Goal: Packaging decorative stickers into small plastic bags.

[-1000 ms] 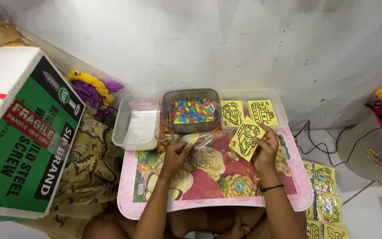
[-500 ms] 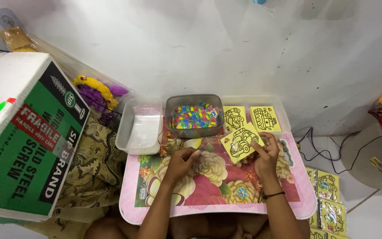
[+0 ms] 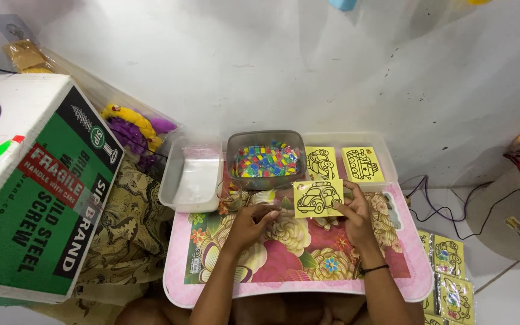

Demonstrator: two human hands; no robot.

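The right hand (image 3: pixel 356 218) holds a yellow card (image 3: pixel 317 198) with a car outline by its right edge, above the flowered pink surface (image 3: pixel 284 253). The left hand (image 3: pixel 249 222) rests curled just beside the card's lower left corner. Behind sit a grey tub of coloured pieces (image 3: pixel 266 159), two more yellow cards (image 3: pixel 341 164), and a clear tray (image 3: pixel 192 179) on the left.

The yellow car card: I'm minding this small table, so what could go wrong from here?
The yellow car card is held only at its edge by the right hand, so it may bend or slip. The left hand sits close to the tub of coloured pieces; a nudge might spill them across the floral table.
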